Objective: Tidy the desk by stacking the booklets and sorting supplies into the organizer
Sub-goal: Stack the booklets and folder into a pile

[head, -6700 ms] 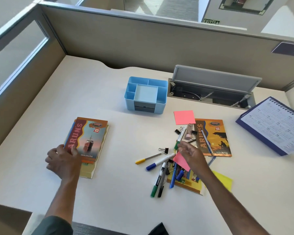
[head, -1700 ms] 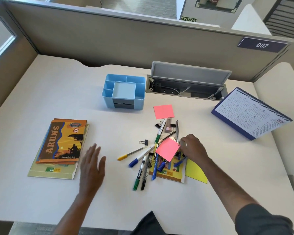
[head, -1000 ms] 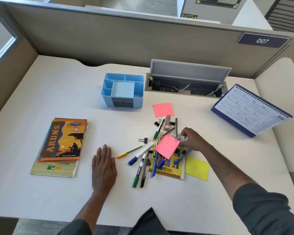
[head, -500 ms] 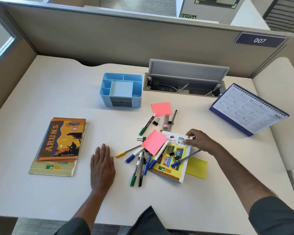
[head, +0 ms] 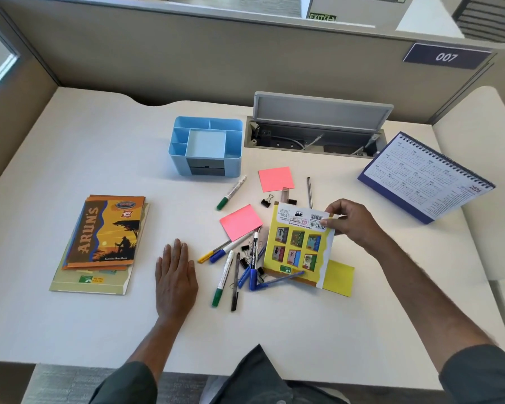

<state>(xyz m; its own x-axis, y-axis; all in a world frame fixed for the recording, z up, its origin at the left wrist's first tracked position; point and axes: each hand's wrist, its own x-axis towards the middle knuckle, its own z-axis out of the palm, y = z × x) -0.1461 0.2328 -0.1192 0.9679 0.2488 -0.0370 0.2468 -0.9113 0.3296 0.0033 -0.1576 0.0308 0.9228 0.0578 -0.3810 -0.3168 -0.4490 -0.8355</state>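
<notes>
My right hand [head: 351,223] pinches the far edge of a yellow booklet [head: 298,246] and tilts it up off the desk, back cover showing. Several pens and markers [head: 239,266] and black binder clips [head: 267,202] lie scattered left of it. One pink sticky pad [head: 241,221] lies beside the booklet, another [head: 276,178] farther back, and a yellow pad [head: 339,277] sits under the booklet's near corner. A stack of booklets [head: 102,240] lies at the left. The blue organizer [head: 206,148] stands at the back, compartments bare. My left hand [head: 175,278] rests flat on the desk.
A blue desk calendar [head: 426,176] stands at the right. An open cable tray [head: 315,132] with a raised grey lid sits behind the supplies. Beige partition walls close the desk at the back and left. The near desk edge runs just before my body.
My right hand has lifted the yellow booklet's far edge higher, and pens and the pink pad have slid off it to the left. My left hand stays flat on the desk.
</notes>
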